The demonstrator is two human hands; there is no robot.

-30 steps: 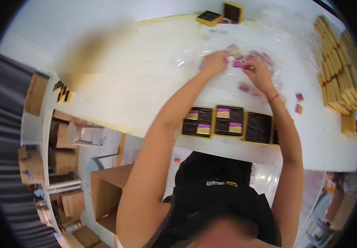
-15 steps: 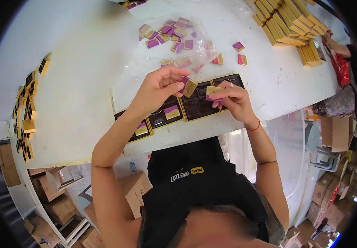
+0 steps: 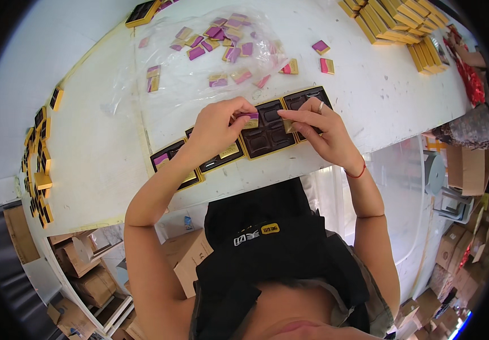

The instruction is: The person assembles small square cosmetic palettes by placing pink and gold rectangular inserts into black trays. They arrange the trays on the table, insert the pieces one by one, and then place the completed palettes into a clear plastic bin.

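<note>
A row of gold-edged boxes with dark brown compartment trays lies along the table's near side. Over the third box (image 3: 266,140) from the left, my left hand (image 3: 217,122) pinches a purple-and-gold wrapped chocolate (image 3: 251,120), held at its far left compartment. Whether the piece rests in the tray, I cannot tell. My right hand (image 3: 326,135) holds a gold wrapped chocolate (image 3: 288,126) between fingers and thumb, above the seam with the rightmost box (image 3: 296,102). Wrapped chocolates, one purple-and-gold (image 3: 161,161), lie in the two left boxes, partly hidden by my left forearm.
Beyond the boxes, a clear plastic bag (image 3: 136,79) lies over many purple-and-gold chocolates (image 3: 197,52). Pink-and-gold pieces (image 3: 327,66) lie to its right. Stacked gold boxes (image 3: 380,28) stand at the far right, and more boxes (image 3: 43,181) line the left edge.
My left hand has lowered its chocolate to the third box's far left compartment. My right hand has turned its piece edge-on. The whole view has shifted slightly.
</note>
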